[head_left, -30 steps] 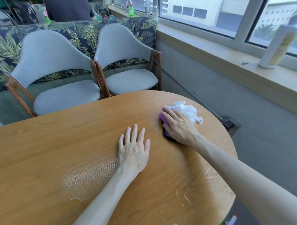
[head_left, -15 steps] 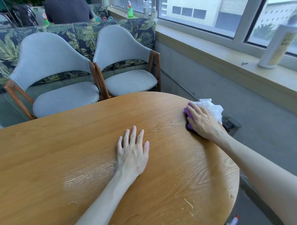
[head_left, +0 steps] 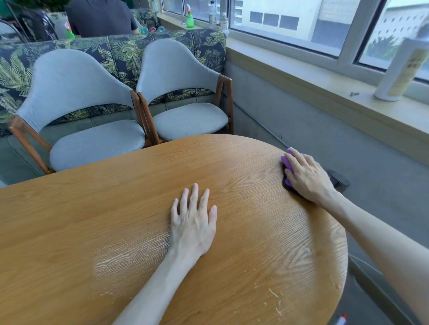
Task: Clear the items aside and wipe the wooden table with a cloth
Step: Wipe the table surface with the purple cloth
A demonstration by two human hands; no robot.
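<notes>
The oval wooden table (head_left: pixel 112 216) fills the lower frame, with pale smears and white crumbs near its front right. My left hand (head_left: pixel 192 222) lies flat on the middle of the table, fingers spread. At the table's right edge, my right hand (head_left: pixel 307 176) presses down on a purple cloth (head_left: pixel 286 164), and only the cloth's left side shows from under the fingers. The white crumpled tissue seen earlier is out of sight.
Two grey upholstered chairs (head_left: pixel 97 143) (head_left: pixel 189 119) stand at the table's far side, before a leaf-patterned sofa (head_left: pixel 105 54). A white cylindrical container (head_left: pixel 401 73) stands on the window ledge at right. A person sits beyond the sofa. Grey floor lies to the right of the table.
My right hand slid the purple cloth rightward across the table to its right edge, pushing the white tissue off the edge and out of sight. My left hand stayed flat in place.
</notes>
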